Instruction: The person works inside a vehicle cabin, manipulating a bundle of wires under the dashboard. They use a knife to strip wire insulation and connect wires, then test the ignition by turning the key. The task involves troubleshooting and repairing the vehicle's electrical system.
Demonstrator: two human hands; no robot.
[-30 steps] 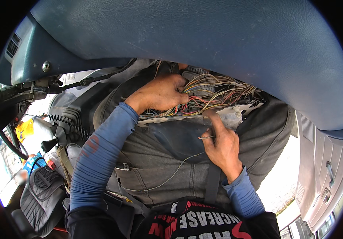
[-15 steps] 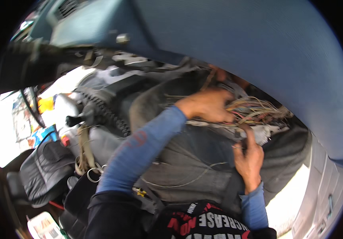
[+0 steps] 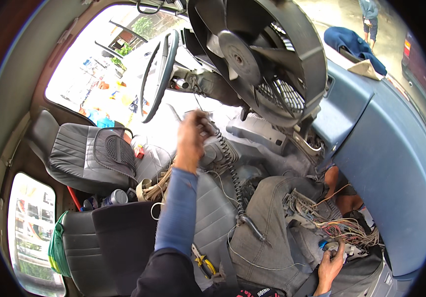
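Your left hand (image 3: 191, 139) is raised at frame centre, fingers curled around the top end of the black coiled cord (image 3: 230, 166), just beside a grey console (image 3: 257, 131). The cord runs down and right across your grey trouser leg (image 3: 267, 218). Your right hand (image 3: 330, 265) sits at lower right, fingers closed on something small at the edge of the wire bundle (image 3: 344, 228); what exactly it grips is too small to tell. The bundle spills from under the blue dashboard (image 3: 391, 163). A black fan (image 3: 257, 54) fills the upper centre, the steering wheel (image 3: 156, 79) to its left. Yellow-handled pliers (image 3: 203, 261) lie on the seat (image 3: 213, 218) at lower centre.
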